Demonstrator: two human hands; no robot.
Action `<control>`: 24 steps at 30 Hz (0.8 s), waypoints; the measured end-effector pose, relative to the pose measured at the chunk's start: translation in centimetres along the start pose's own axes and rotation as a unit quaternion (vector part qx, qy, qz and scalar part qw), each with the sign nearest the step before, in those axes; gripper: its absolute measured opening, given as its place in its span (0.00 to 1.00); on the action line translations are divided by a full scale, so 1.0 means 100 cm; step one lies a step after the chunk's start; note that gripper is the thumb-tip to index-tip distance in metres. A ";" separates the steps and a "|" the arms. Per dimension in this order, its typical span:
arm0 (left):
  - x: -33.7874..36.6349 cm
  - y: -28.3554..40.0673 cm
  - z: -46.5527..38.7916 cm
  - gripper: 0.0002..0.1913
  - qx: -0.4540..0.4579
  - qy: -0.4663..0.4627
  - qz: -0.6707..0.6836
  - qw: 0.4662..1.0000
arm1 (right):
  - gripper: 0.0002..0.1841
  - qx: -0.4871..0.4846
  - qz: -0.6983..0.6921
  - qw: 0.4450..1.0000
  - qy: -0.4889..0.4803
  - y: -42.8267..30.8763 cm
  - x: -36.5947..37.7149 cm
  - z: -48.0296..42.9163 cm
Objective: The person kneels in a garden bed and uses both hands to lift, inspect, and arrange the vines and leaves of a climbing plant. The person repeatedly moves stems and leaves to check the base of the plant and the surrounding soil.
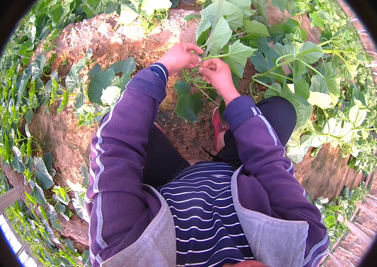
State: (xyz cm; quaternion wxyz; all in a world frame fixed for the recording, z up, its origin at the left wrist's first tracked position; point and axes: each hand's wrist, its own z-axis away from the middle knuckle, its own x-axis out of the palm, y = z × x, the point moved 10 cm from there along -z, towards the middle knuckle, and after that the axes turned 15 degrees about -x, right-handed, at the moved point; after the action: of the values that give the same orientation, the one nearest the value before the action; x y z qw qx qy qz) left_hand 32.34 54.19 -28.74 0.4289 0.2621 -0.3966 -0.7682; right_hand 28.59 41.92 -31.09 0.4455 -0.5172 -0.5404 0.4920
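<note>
Both my hands meet at a green vine stem [220,56] of a broad-leaved climbing plant, which looks like cucumber. My left hand [179,59] comes in from the left, its thumb and fingertips closed at the stem. Just below, my right hand [219,76] pinches the vine with thumb and forefinger; the exact spot is partly hidden by the fingers. A thin pale string [212,31] runs down from the top edge to my fingertips, in front of a large leaf [221,35]. Under my hands hangs a dark green lobed leaf [188,101].
Thick curling vines [285,61] and leaves crowd the right side. More leafy plants [103,81] grow at the left, with bare soil [58,143] between rows. My knees flank the soil strip, and a red shoe [219,125] rests beneath my right forearm.
</note>
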 end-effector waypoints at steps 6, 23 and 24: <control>-0.008 0.010 0.002 0.14 0.090 0.082 -0.037 0.992 | 0.08 -0.024 -0.139 0.987 0.079 -0.012 -0.008 -0.002; 0.015 0.104 0.080 0.11 0.261 0.087 -0.129 0.953 | 0.07 -0.055 -0.345 0.921 0.174 -0.013 0.023 -0.029; 0.023 0.107 0.085 0.11 0.274 0.130 -0.232 0.924 | 0.08 -0.061 -0.338 0.921 0.182 -0.017 0.024 -0.029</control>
State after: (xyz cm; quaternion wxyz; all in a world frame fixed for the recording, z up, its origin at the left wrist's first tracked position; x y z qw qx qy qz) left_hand 29.72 52.10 -15.29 0.1978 0.5521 -0.4601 -0.6666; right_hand 31.08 44.56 -29.10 0.6433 -0.4106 -0.6218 0.1758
